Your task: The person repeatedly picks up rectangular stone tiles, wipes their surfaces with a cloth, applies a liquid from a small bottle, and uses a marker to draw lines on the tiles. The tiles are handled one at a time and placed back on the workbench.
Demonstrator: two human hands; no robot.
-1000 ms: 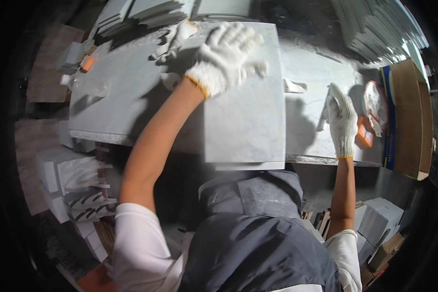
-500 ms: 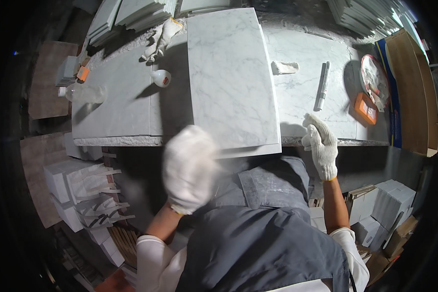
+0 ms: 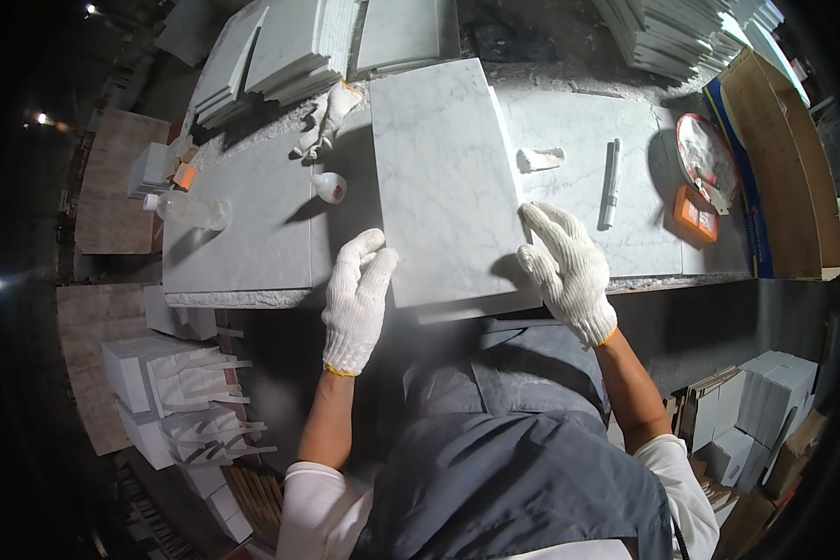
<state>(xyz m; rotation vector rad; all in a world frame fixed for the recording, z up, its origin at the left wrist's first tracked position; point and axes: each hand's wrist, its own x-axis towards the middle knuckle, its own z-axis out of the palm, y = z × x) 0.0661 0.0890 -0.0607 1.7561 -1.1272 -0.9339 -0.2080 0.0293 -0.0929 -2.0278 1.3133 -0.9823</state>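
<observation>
Pale surface (image 3: 243, 238): marble slab (image 3: 443, 187), long axis fore-aft, btwn L hand (image 3: 357, 303) & R hand (image 3: 569, 280), equally nr; fingers loosely parted.

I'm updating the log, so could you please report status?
Gloved left hand at left edge of marble tile; gloved right hand at right edge. Stacked on second tile. White marker off right.
</observation>
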